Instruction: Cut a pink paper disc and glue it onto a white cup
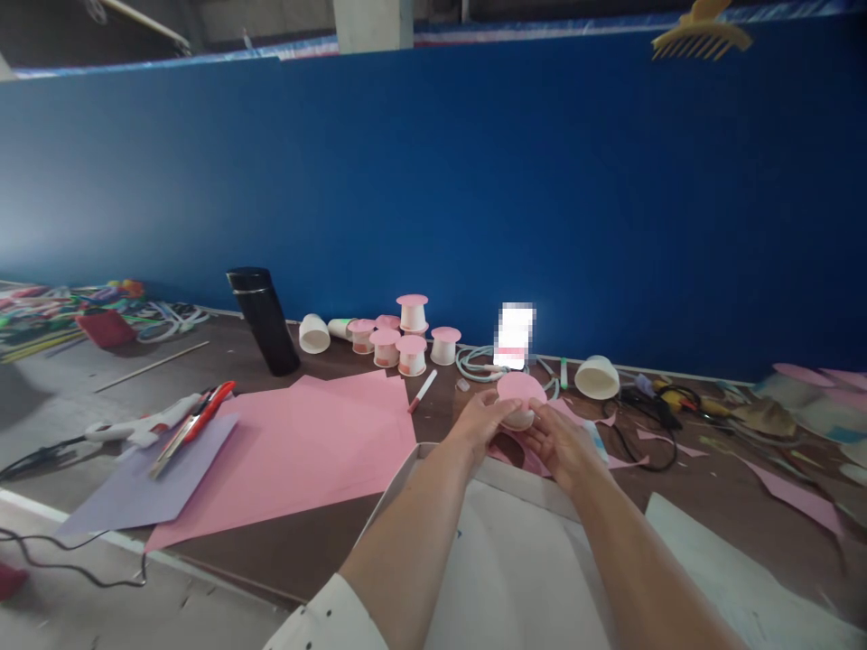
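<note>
Between my two hands is a white paper cup (520,418) topped with a round pink paper disc (521,390). My left hand (482,422) grips its left side, the thumb on the disc's edge. From the right, my right hand (556,438) closes on the same cup with thumb and fingers. Pink paper scraps lie beneath and beside the hands. Back to the left stand several similar cups with pink discs (412,354), one of them stacked on others. A marker (423,392) with a white cap lies near them.
Pink paper sheets (325,442) cover the left of the table, with a red utility knife (193,429) and glue gun (145,426) beside. A black flask (264,320), a lit phone (515,336) and a white cup (597,377) stand along the blue partition (433,199).
</note>
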Motion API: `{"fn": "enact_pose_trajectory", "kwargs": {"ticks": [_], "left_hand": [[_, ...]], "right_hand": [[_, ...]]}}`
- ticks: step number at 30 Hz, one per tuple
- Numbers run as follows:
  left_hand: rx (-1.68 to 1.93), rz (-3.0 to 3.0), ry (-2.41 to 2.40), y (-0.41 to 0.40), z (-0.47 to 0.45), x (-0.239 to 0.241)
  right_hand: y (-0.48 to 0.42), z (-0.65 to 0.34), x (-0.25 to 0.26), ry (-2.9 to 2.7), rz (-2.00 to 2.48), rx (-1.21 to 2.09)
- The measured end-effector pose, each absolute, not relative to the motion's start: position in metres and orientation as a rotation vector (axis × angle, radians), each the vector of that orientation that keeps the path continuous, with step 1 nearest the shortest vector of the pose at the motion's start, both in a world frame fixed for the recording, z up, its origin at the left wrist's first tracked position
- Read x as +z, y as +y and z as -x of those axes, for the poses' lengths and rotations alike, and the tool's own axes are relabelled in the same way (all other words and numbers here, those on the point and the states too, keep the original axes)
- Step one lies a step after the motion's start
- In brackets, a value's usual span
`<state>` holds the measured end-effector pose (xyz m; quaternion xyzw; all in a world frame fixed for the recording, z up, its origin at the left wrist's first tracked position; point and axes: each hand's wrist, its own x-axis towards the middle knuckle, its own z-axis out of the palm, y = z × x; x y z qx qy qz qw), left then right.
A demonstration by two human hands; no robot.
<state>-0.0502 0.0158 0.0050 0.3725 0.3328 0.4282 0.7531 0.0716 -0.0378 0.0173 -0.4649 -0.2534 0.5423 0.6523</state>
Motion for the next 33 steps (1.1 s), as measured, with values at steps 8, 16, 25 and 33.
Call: {"fn": "enact_pose_trajectory", "kwargs": {"ticks": [8,16,25,33], "left_hand": [[0.945,-0.824,0.696,0.0152,0.0499,0.0037],[0.937,-0.846,0.722,0.0121,0.0516,0.0106],[0.949,-0.870,0.677,0.0102,0.0525,0.0123],[0.957,-0.880,0.671,0.0136,0.0523,0.0060]], "right_hand": [[-0.0393,-0.0696,0.0206,-0.597,1.058,1.225],[-0.0379,-0.0723,0.0163,-0.568,1.029,1.234],[-0.0396,-0.0685,0.0204,-0.578,1.047,1.227],[-0.0381,-0.0747,0.0201,-0.422,1.048,1.251]]}}
